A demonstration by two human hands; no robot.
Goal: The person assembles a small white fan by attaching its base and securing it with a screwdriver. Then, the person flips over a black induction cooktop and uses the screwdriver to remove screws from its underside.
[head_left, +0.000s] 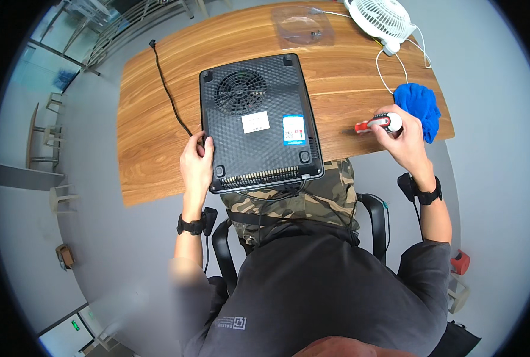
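Note:
A black induction cooker (256,152) lies upside down on the wooden table, its round fan vent, corner feet and two labels facing up. Its near edge overhangs the table's front edge, above my lap. My left hand (196,162) grips the cooker's left side near the front corner, where the black power cord (171,92) passes by the fingers. To the right of the cooker, my right hand (405,140) is closed around a screwdriver (381,123) with a red and grey handle and a whitish end. The screwdriver is held just above the table, pointing left, apart from the cooker.
A crumpled blue cloth (418,110) lies beyond my right hand. A white fan (381,21) with a white cable stands at the far right corner. Near the table's far edge is a clear plastic tray (302,28) with small parts, too small to make out.

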